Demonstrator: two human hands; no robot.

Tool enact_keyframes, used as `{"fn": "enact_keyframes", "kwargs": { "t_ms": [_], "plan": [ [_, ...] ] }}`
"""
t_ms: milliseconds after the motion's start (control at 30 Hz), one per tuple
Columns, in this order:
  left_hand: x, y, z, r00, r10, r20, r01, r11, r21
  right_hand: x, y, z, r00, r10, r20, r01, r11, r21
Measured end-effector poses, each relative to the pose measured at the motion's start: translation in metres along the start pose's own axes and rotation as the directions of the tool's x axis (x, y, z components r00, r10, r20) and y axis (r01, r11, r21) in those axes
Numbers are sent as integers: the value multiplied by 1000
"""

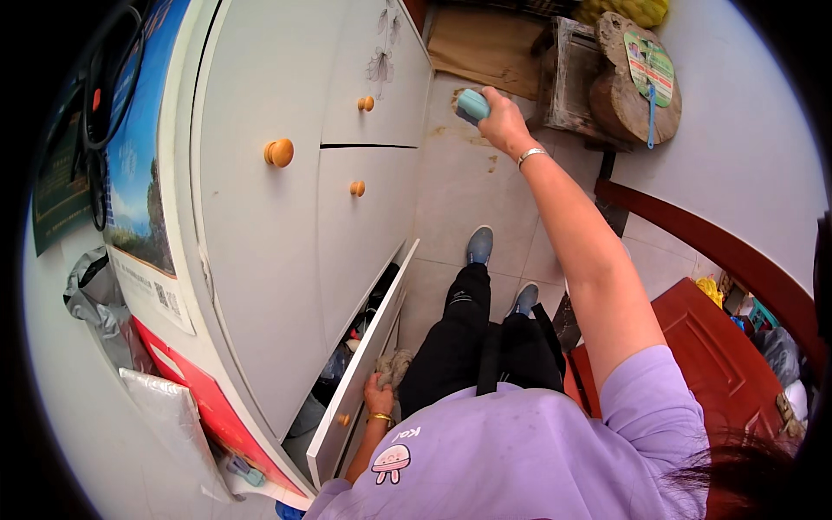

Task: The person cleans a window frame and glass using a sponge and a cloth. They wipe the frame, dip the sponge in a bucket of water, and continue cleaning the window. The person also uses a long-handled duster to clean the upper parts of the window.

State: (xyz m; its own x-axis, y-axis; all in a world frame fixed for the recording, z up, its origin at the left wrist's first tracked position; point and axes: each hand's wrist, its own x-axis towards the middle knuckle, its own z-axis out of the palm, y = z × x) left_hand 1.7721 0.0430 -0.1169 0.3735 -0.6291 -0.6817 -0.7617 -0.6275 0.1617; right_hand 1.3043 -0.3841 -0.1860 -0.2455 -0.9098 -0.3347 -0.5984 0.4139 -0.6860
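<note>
My right arm reaches far forward, and my right hand (pixel 505 124) is closed round a rounded teal block that looks like a brush (pixel 472 106). It is held out in front of the white cabinet (pixel 260 225), above the pale tiled floor. Down at the lower left, my left hand (pixel 379 401) is closed on a bunched grey-beige cloth (pixel 397 366), beside the outer face of a pulled-out drawer (pixel 360 368). Part of the left hand's grip is hidden. Dark items show inside the drawer.
An old wooden stool (pixel 572 78) stands at the far right, with a worn wooden board (pixel 637 100) and a fan (pixel 652 74) on it. Brown cardboard (pixel 481 48) lies beyond. Brown stains (pixel 492 161) mark the tiles. A red wooden chair (pixel 715 355) is at right.
</note>
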Motion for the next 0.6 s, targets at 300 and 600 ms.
{"fn": "enact_keyframes", "kwargs": {
  "t_ms": [300,600],
  "plan": [
    [-1,-3,1,1000,1,-14,-1,1000,21,1,-9,3,997,33,63,-31,999,-36],
    [1,-8,-1,1000,18,-7,-18,1000,17,-5,-1,7,995,78,58,-77,997,-15]
  ]
}}
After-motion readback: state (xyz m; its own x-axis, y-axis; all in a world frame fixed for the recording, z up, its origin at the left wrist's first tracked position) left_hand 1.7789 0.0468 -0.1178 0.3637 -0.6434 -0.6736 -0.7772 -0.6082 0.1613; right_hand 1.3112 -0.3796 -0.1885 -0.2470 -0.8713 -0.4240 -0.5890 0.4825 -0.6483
